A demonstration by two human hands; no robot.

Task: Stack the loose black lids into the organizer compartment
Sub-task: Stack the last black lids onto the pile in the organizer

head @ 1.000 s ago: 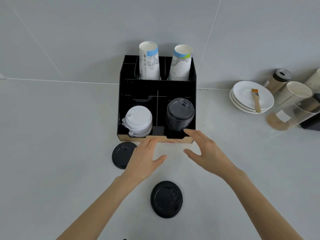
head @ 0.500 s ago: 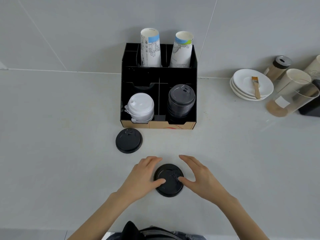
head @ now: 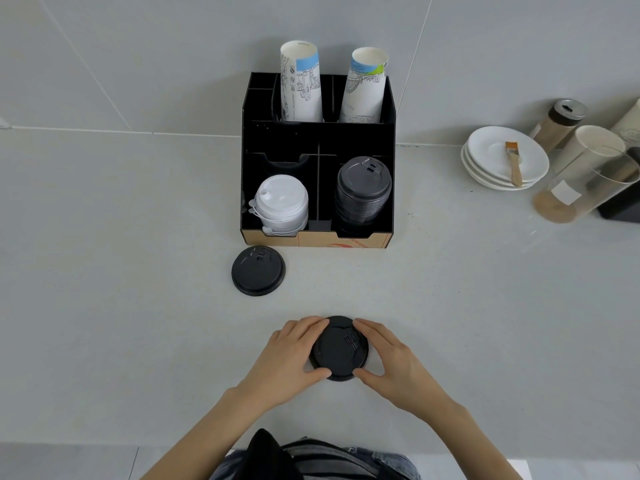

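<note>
A loose black lid (head: 338, 348) is gripped at its rim from both sides on the counter (head: 121, 306). The left hand (head: 287, 358) is curled against its left edge, thumb at the near rim and fingers at the far rim; the right hand (head: 391, 362) is set likewise against the right edge. A second loose lid (head: 258, 270) is seen lying flat beyond the left hand, just before the organizer (head: 315, 140). Farther beyond the hands, a stack of black lids (head: 363, 195) is held in the organizer's front right compartment, with white lids (head: 281, 204) in the front left one.
</note>
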